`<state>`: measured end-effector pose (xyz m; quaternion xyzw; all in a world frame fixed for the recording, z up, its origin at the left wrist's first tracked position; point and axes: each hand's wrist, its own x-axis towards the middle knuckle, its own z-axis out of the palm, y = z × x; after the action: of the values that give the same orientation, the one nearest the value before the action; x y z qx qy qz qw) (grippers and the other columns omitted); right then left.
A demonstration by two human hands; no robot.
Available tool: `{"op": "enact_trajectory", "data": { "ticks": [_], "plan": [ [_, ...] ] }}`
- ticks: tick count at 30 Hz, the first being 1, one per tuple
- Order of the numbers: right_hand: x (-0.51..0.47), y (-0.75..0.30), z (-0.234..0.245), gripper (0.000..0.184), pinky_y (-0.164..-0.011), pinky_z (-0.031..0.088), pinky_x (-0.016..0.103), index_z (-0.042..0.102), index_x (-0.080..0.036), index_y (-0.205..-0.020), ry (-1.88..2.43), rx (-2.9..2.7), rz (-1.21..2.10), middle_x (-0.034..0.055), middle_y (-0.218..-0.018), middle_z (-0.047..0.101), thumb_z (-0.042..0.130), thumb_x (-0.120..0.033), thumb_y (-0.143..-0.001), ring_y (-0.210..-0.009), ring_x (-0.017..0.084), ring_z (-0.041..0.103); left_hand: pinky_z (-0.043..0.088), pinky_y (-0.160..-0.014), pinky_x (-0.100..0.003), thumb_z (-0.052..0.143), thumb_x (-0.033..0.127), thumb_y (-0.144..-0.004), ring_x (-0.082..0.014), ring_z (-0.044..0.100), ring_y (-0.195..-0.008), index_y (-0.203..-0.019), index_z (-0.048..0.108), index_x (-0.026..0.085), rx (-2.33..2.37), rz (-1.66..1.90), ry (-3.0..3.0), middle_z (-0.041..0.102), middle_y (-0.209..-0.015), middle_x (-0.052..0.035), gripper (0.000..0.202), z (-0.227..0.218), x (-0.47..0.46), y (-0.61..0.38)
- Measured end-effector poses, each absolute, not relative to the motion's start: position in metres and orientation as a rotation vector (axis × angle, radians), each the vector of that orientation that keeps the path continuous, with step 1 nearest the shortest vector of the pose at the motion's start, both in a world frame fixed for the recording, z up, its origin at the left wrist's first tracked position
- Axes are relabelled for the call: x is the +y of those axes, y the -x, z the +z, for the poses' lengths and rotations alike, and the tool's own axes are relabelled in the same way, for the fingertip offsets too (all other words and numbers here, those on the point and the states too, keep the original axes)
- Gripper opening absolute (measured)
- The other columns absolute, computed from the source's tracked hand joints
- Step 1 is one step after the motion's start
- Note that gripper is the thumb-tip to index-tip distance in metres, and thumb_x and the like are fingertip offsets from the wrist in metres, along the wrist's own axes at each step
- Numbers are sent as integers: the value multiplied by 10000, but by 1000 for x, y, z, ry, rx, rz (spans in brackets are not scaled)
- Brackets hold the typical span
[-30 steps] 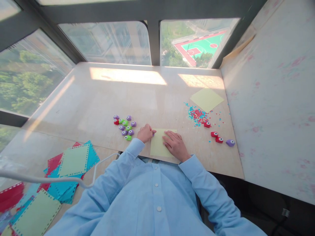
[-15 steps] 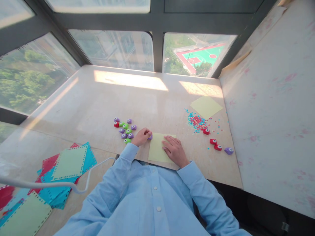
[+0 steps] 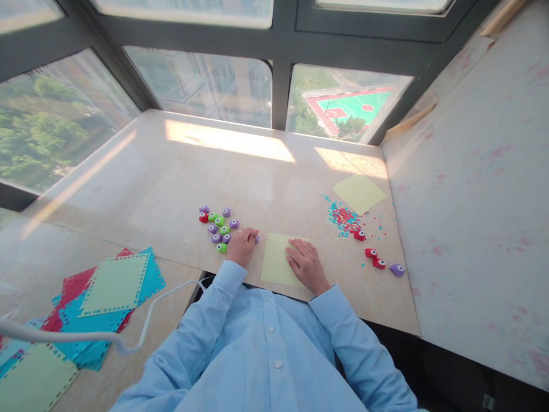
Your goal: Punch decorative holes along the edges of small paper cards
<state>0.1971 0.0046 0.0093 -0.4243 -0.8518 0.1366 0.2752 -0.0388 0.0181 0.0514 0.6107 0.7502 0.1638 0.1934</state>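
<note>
My left hand (image 3: 241, 247) is closed around a small purple craft punch (image 3: 257, 239), mostly hidden by the fingers. It is just left of a pale yellow sheet of paper (image 3: 277, 263) and apart from it. Small marks run along the sheet's upper left edge. Fingers stretched out, my right hand (image 3: 306, 265) lies flat on the sheet's right part. Beside my left hand sits a cluster of small punches with eye shapes on top, among them a green punch (image 3: 222, 248), a purple punch (image 3: 234, 223) and a red punch (image 3: 203, 217).
Red and blue paper confetti (image 3: 345, 220) lies to the right, by another yellow sheet (image 3: 359, 193). Several red punches (image 3: 371, 253) and a purple punch (image 3: 397, 269) stand near the wall. Edge-punched coloured sheets (image 3: 115, 280) and a white cable (image 3: 148, 320) are at left.
My left hand has moved left with the purple punch, away from the sheet's left edge. My right hand stays on the sheet. The view has shifted slightly.
</note>
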Motion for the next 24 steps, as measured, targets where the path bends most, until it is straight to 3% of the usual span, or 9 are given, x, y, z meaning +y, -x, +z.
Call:
{"op": "enact_trajectory", "data": {
  "ticks": [6,12,16,24],
  "plan": [
    [5,-196,8,264,-1068,399,498,681,-224,-1103,1161,-2256,340,119,-1279,634,463,-249,-955,-1263,254,514,456,-831,-321,559,379,-895,-246,624,-979,-1139,625,201,2141,358,-1751,681,-1036,-102,310,53,8,40],
    [6,-196,6,256,-1055,425,522,687,-204,-1054,1145,-2180,334,134,-1223,651,451,-213,-954,-1226,261,536,476,-789,-370,479,314,-929,-299,663,-957,-1283,562,214,2304,145,-1612,704,-1054,-138,377,63,6,46],
    [6,-197,4,254,-1048,434,529,686,-208,-1059,1141,-2166,333,135,-1218,653,456,-217,-952,-1216,265,546,480,-759,-402,452,321,-931,-332,677,-911,-1284,570,212,2386,119,-1545,715,-997,-159,388,66,8,56],
    [7,-197,1,262,-1023,462,541,689,-223,-1075,1126,-2137,357,134,-1217,655,459,-233,-949,-1208,271,561,484,-754,-374,427,268,-929,-297,683,-881,-1346,529,241,2491,151,-1454,713,-977,-148,431,69,10,62]
  ]
}}
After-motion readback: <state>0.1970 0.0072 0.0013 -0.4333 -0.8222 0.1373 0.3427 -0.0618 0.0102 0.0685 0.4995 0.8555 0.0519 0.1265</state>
